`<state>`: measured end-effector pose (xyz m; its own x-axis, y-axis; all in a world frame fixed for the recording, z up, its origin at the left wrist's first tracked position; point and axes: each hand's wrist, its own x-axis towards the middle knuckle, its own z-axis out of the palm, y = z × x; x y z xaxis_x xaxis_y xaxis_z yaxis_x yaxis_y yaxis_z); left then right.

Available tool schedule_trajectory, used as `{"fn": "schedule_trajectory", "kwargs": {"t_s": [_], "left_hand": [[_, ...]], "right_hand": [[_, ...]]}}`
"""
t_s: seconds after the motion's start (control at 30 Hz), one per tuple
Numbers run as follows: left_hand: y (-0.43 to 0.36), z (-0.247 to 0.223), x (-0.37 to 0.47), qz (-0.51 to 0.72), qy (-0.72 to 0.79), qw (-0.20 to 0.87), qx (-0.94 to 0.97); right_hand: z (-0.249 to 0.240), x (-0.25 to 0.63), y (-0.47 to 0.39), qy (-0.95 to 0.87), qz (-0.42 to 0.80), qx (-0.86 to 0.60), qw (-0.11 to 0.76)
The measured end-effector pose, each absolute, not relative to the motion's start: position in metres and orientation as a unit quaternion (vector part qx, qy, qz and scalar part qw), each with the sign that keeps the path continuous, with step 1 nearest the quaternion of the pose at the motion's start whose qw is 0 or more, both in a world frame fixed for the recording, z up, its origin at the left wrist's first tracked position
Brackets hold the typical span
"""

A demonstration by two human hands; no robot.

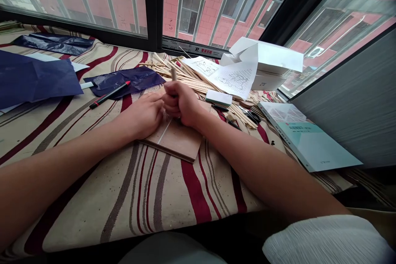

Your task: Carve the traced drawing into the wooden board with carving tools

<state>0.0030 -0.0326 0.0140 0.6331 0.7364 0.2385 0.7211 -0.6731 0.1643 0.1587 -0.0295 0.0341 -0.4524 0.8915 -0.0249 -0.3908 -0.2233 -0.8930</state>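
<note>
My right hand (182, 103) is closed in a fist around a slim tool with a pale handle (173, 74). The handle's end sticks up above the fist, and the tool's lower end is hidden. My left hand (140, 117) rests on a brown wooden board (177, 142), its fingers bent and pressed together against the right hand. Whatever lies under those fingertips is out of sight. A pale line runs across the board, which lies on a striped cloth (123, 198).
Behind my hands lie thin wooden strips (192, 80), drawn-on paper (236, 78) and a white box (272, 66). An eraser-like block (218, 97), scissors (255, 116) and a book (306, 134) are on the right. A black-red marker (109, 95) and dark blue sheets (37, 76) lie left.
</note>
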Motion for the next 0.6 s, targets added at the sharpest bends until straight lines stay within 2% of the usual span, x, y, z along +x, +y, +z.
{"fn": "schedule_trajectory", "kwargs": {"t_s": [0.1, 0.3, 0.6], "left_hand": [[-0.036, 0.019, 0.005, 0.128, 0.385, 0.032, 0.913], [-0.033, 0.007, 0.002, 0.128, 0.446, 0.011, 0.886], [-0.035, 0.009, 0.009, 0.089, 0.483, -0.019, 0.871]], "right_hand": [[0.036, 0.149, -0.039, -0.437, 0.698, -0.305, 0.479], [0.048, 0.165, -0.034, -0.413, 0.668, -0.299, 0.542], [0.043, 0.169, -0.026, -0.457, 0.650, -0.269, 0.545]]}}
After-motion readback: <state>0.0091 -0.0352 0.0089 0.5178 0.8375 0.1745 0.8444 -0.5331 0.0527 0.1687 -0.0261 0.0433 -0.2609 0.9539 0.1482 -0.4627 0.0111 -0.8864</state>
